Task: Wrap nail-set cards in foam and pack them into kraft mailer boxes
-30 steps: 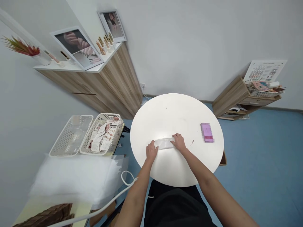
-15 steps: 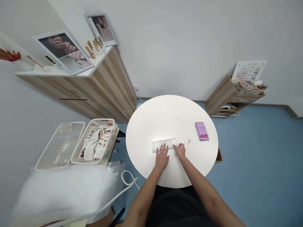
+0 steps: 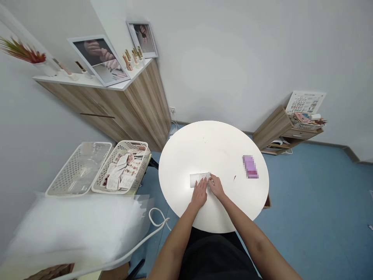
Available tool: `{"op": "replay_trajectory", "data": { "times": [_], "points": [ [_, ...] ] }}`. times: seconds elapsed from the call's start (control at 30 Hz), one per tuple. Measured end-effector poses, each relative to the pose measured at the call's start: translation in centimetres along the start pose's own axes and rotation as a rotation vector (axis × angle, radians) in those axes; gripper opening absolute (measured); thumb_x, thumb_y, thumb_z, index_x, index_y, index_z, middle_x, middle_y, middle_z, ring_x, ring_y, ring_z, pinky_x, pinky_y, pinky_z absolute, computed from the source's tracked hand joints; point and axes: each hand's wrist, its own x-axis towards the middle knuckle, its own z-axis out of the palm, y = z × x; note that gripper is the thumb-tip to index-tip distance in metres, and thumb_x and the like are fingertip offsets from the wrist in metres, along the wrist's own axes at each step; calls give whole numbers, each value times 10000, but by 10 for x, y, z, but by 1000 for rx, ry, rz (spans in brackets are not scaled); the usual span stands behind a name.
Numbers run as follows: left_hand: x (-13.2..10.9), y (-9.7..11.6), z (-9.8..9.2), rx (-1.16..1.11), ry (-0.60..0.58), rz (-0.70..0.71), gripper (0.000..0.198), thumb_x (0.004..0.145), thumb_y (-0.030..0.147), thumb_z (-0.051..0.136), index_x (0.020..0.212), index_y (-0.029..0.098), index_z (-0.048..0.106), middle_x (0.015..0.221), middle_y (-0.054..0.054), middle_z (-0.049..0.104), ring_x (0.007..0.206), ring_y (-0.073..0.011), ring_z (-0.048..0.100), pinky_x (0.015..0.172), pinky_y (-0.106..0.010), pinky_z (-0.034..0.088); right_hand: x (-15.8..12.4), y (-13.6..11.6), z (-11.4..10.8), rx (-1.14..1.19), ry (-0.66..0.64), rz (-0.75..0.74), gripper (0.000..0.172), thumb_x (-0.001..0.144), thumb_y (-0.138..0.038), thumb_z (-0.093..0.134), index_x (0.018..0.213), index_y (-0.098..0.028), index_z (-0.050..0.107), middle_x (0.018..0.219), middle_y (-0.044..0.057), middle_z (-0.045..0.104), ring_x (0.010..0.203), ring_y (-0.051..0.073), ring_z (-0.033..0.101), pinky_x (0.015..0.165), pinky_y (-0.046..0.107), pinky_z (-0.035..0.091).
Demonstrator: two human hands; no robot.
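A white, sheet-like packet (image 3: 194, 180) lies near the middle of the round white table (image 3: 212, 140). My left hand (image 3: 199, 192) rests flat on it with the fingers spread. My right hand (image 3: 216, 186) pinches the packet's right end, its fingers curled together. Farther right on the table lies a pixelated purple item (image 3: 250, 167), and a small dark reddish piece (image 3: 234, 177) sits between it and my right hand.
At the left, a white basket (image 3: 121, 167) holds many printed cards beside a second white basket (image 3: 78, 167). White translucent sheeting (image 3: 78, 229) and a white cable (image 3: 140, 245) are nearer me. Wooden cabinets (image 3: 145, 105) stand along the wall.
The packet's right end has come leftward and it looks shorter. My right hand has moved left, closer to my left hand. The camera view has shifted slightly.
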Motion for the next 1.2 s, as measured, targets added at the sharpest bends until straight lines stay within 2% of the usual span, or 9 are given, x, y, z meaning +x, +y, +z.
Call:
{"op": "replay_trajectory", "data": {
  "times": [0.17,0.27,0.33,0.43,0.57,0.73,0.9,1.1,1.2],
  "points": [
    [0,-12,-8,-282,24,-31,770,706,-37,321,1427,235,337,1523,-51,387,1422,-168,317,1181,-481,257,8,3,-11,-206,-193,-204,366,751,-43,358,981,-204,592,1330,67,559,1105,212,530,937,375,419],
    [-5,-16,-17,-404,161,-92,613,747,-4,357,1298,241,467,1436,-64,479,1377,-190,387,1174,-496,265,15,3,-13,-358,-298,-318,414,695,9,389,1015,-172,579,1385,117,511,1125,232,516,928,394,402],
    [-13,-19,-21,-484,326,-262,471,768,39,429,1191,225,524,1355,-91,517,1341,-228,421,1145,-498,311,16,3,-11,-422,-330,-350,432,681,9,427,1060,-146,563,1401,154,486,1151,254,493,930,406,386],
    [-25,-21,-19,-777,536,-735,339,771,113,549,1097,203,534,1225,-113,554,1206,-248,529,1060,-463,415,14,5,-8,-454,-344,-349,517,679,1,455,1170,-145,526,1399,144,485,1134,262,482,931,413,368],
    [-24,-18,-5,-1174,573,-1177,219,784,205,623,988,200,543,1050,-96,627,1007,-221,637,912,-398,516,13,6,-6,-462,-361,-311,617,710,-20,466,1305,-184,462,1335,92,541,1039,246,477,923,394,366],
    [9,-20,6,-1252,550,-1200,55,790,235,621,810,215,574,805,-50,648,873,-204,676,791,-350,549,15,3,-6,-460,-368,-251,699,731,-45,492,1404,-195,378,1273,76,579,1015,246,449,893,347,386],
    [30,-19,0,-1238,558,-1114,104,788,288,641,783,203,582,844,-60,665,855,-199,666,809,-349,540,14,0,-9,-429,-364,-159,754,753,-116,526,1462,-235,296,1284,54,583,1036,258,443,878,355,375],
    [33,7,-7,-1085,538,-802,111,764,270,663,855,207,650,1221,-64,626,1110,-209,596,944,-327,479,14,-1,-13,-375,-345,-83,740,773,-182,564,1458,-262,297,1327,50,563,1044,254,453,889,358,359],
    [32,18,-4,-902,446,-633,285,831,318,600,1097,226,648,1174,-80,652,1076,-223,617,934,-372,486,15,-1,-14,-356,-331,-63,762,774,-197,575,1472,-255,275,1337,65,557,1040,246,468,879,342,361]
  ]
}}
